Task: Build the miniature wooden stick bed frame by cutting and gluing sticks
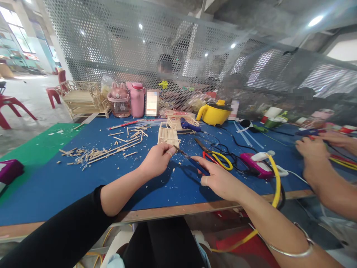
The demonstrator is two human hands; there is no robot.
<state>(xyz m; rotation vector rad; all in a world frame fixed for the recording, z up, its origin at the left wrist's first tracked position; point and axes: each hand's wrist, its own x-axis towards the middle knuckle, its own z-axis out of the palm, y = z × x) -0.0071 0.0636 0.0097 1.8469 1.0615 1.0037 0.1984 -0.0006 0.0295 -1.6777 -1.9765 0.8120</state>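
Here the two hands meet over the blue tabletop (pixel 55 186), close to its near edge; the left hand (pixel 156 160) is curled shut, thumb and forefinger pinched on what seems a small stick piece, though it is too small to tell for sure; the right hand (pixel 220 180) lies low on the cloth, fingers partly closed about the dark blue handle of a craft knife (pixel 192 160). The knife's long axis runs from the right hand up and leftward, its thin blade tip touching or just beside the left fingertips; so the held piece lies to the left of the right hand, at the tip of the blade, and the left hand is the nearer to it.

Just beyond the left hand lies a small panel of glued sticks (pixel 168 136), its length running away from the person; loose sticks and chips (pixel 111 150) are strewn farther left, well apart from both hands. To the right of the knife lie yellow-handled pliers (pixel 216 156) and a pink glue gun (pixel 255 165), near the right hand but not touched. At the right edge another person's hands (pixel 309 149) work on their own things, apart from these.
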